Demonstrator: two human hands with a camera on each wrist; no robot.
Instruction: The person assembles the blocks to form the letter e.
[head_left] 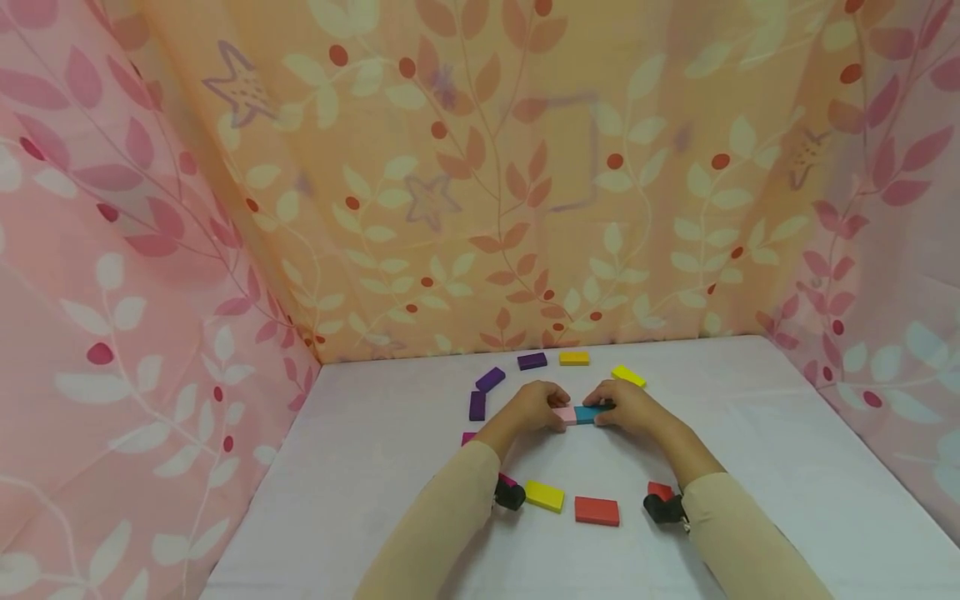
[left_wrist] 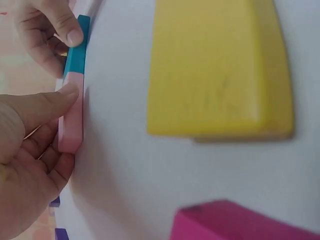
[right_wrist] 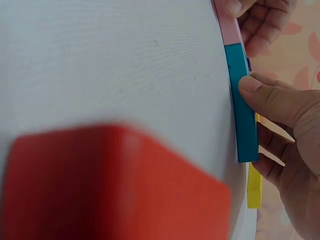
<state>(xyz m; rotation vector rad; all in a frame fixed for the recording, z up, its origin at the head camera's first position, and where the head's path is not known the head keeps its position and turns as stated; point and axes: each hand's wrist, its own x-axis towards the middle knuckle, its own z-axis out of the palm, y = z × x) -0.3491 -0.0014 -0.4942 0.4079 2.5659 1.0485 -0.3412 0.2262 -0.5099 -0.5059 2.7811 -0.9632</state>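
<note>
Over the middle of the table my left hand (head_left: 537, 405) pinches a pink rectangular block (left_wrist: 73, 112) between thumb and fingers. Opposite it, my right hand (head_left: 636, 407) grips a teal block (right_wrist: 242, 110) of the same shape, its thumb on the side that faces me. End to end, the two blocks touch and form one straight bar. In the right wrist view the bar appears low over or on the white cloth; whether it rests there I cannot tell.
Around the hands runs a loose ring of blocks: purple (head_left: 477, 406), orange-yellow (head_left: 574, 358), yellow (head_left: 628, 377), red (head_left: 597, 511) and magenta (head_left: 468, 437), the last partly behind the left forearm. A white cloth (head_left: 337, 467) covers the table. Floral curtains (head_left: 480, 167) enclose its back and sides.
</note>
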